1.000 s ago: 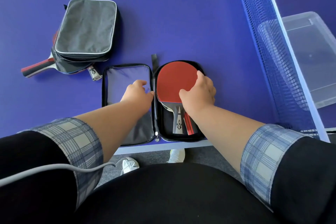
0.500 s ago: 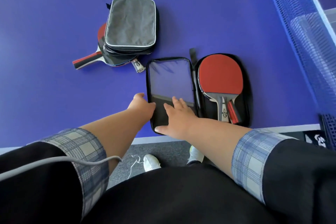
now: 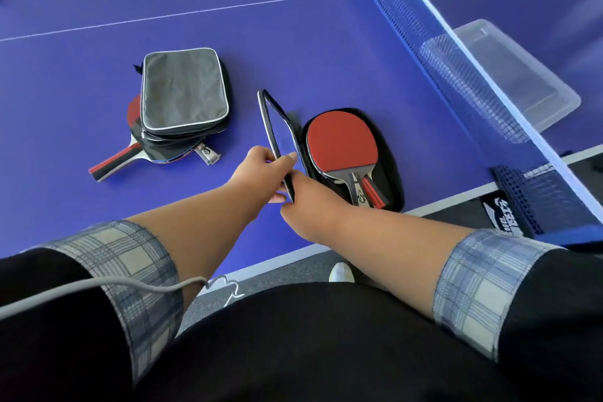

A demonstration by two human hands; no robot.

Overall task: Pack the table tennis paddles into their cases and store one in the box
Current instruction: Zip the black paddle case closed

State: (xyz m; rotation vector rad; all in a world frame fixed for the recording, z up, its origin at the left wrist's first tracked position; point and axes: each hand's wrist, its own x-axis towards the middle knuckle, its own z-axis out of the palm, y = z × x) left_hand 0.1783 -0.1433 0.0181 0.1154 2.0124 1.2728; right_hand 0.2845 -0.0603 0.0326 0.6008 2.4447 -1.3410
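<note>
A black paddle case (image 3: 390,170) lies open near the table's front edge, with a red paddle (image 3: 341,143) resting in its right half. Its flap (image 3: 275,122) stands almost upright. My left hand (image 3: 261,170) grips the flap's near edge, and my right hand (image 3: 310,206) holds the flap's lower corner from the other side. Further left, a grey case (image 3: 182,91) lies on top of other paddles (image 3: 130,153), whose red-and-black handles stick out beneath it. A clear plastic box (image 3: 522,75) stands behind the net at the right.
The blue net (image 3: 434,52) runs diagonally along the right, its post clamp (image 3: 535,199) at the table's edge. The blue table (image 3: 228,10) stretches away behind the cases. A grey cable (image 3: 98,290) crosses my left sleeve. Floor and white shoes show below the table edge.
The case flap lay flat on the table; now both hands have lifted it upright over the hinge. My right hand left the paddle and moved to the flap. The view has swung.
</note>
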